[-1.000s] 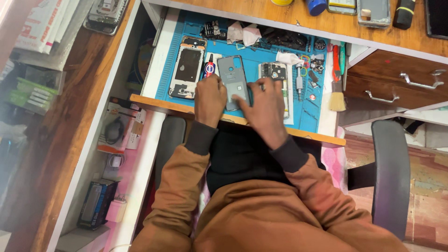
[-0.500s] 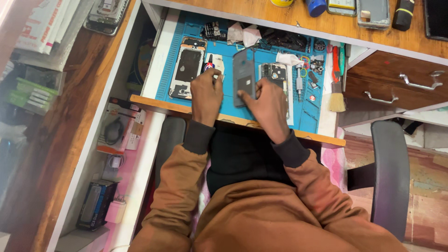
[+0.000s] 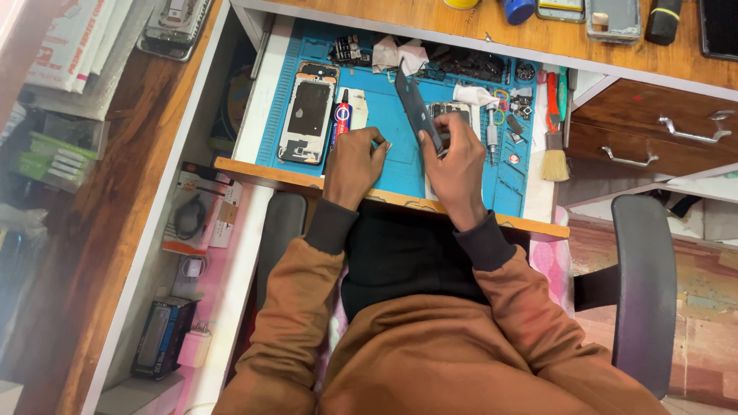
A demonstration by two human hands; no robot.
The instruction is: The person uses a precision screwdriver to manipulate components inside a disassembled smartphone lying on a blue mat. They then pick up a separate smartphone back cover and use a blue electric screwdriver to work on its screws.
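Note:
My right hand grips a thin dark phone panel by its lower end and holds it tilted up on edge above the blue work mat. Just right of the panel, a second phone body lies on the mat, partly hidden by my fingers. My left hand rests on the mat to the left of the panel, apart from it, with its fingers curled in and nothing visible in them. A small glue tube lies just beyond my left hand.
An opened phone frame lies at the mat's left. Small parts, a screwdriver, a red-handled tool and a brush crowd the right side. Wooden drawers and a chair stand to the right.
The dark panel lay flat under both hands; now my right hand has tipped it up on edge. My left hand has come off it and rests on the mat.

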